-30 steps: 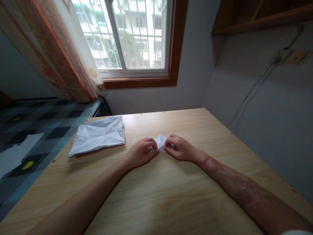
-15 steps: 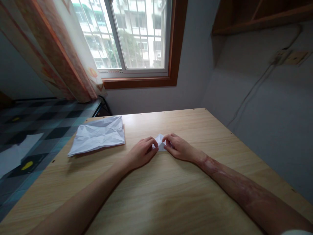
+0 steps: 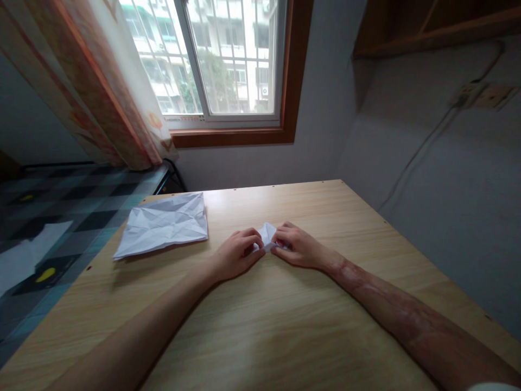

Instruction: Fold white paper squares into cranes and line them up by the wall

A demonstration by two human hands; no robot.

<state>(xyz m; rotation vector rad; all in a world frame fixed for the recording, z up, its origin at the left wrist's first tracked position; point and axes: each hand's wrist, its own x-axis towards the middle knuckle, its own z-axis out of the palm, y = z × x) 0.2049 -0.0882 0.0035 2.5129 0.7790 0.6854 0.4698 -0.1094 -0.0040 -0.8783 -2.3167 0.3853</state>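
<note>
A small piece of folded white paper (image 3: 267, 232) lies on the wooden table between my two hands, its upper point facing the window. My left hand (image 3: 240, 251) has its fingers curled on the paper's left side, thumb at the lower edge. On the opposite side, my right hand (image 3: 299, 244) pinches the paper with thumb and fingers. The lower edge looks bent up near both thumbs. My fingers cover both side corners, so those folds are hidden.
A creased larger white sheet (image 3: 165, 224) rests on the left of the table (image 3: 260, 326). Beyond the left edge is a bed with a checked cover (image 3: 101, 217) and white paper (image 3: 24, 260) on it. A window, a curtain (image 3: 122, 108) and a wall cable (image 3: 411, 160) surround the table.
The lower edge of the folded paper has been lifted and bent inward. My right thumb and fingers have shifted slightly on it, and the left thumb has moved slightly right.
</note>
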